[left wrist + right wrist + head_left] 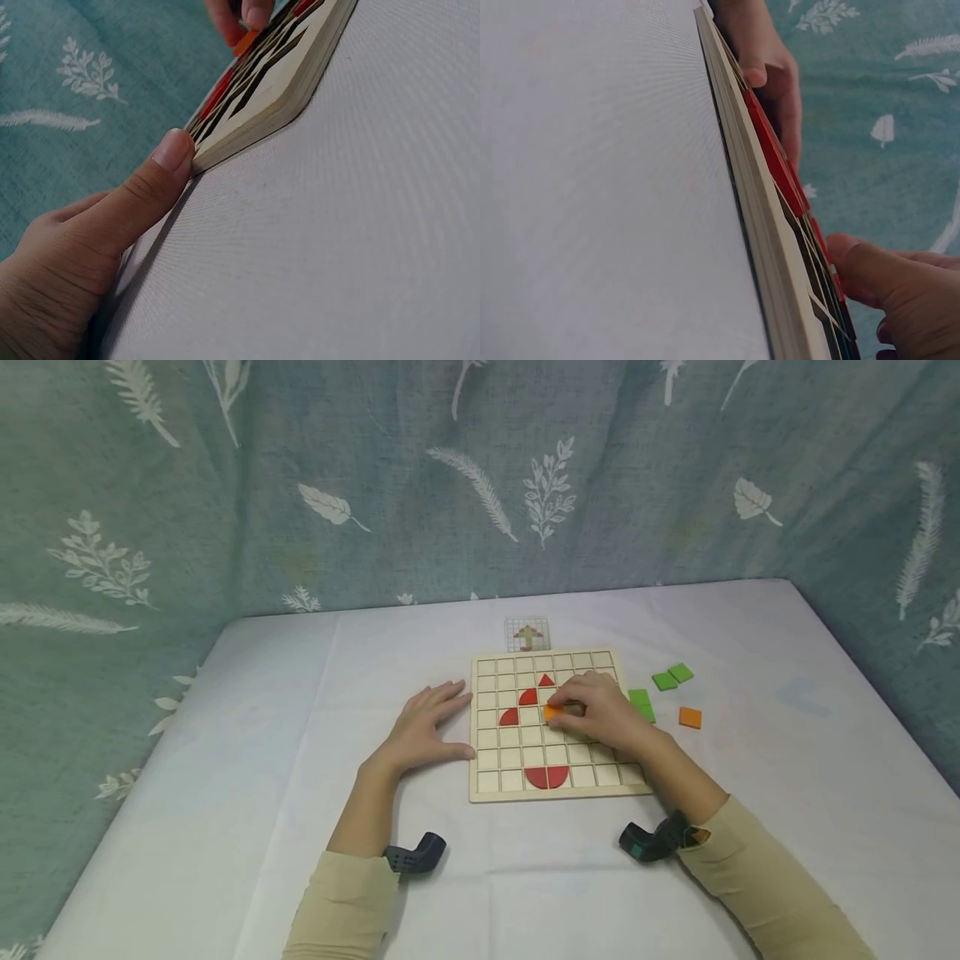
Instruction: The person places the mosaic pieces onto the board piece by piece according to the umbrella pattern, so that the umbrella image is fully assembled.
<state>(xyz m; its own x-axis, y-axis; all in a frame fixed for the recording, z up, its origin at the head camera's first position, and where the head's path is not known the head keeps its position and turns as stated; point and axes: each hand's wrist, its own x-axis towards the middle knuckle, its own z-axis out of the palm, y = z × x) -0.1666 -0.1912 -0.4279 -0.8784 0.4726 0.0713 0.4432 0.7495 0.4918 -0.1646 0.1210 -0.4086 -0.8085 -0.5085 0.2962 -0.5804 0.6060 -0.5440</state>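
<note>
Orange tile, one (partly finger-covered): near the middle of the wooden grid board, pinched by right hand. Left hand: fingers spread, thumb touching board's left edge. Best seated flat, I'd judge, squared to board.

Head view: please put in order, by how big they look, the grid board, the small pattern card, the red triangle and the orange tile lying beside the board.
1. Grid board, partly covered
2. Pattern card
3. Orange tile
4. Red triangle
</note>
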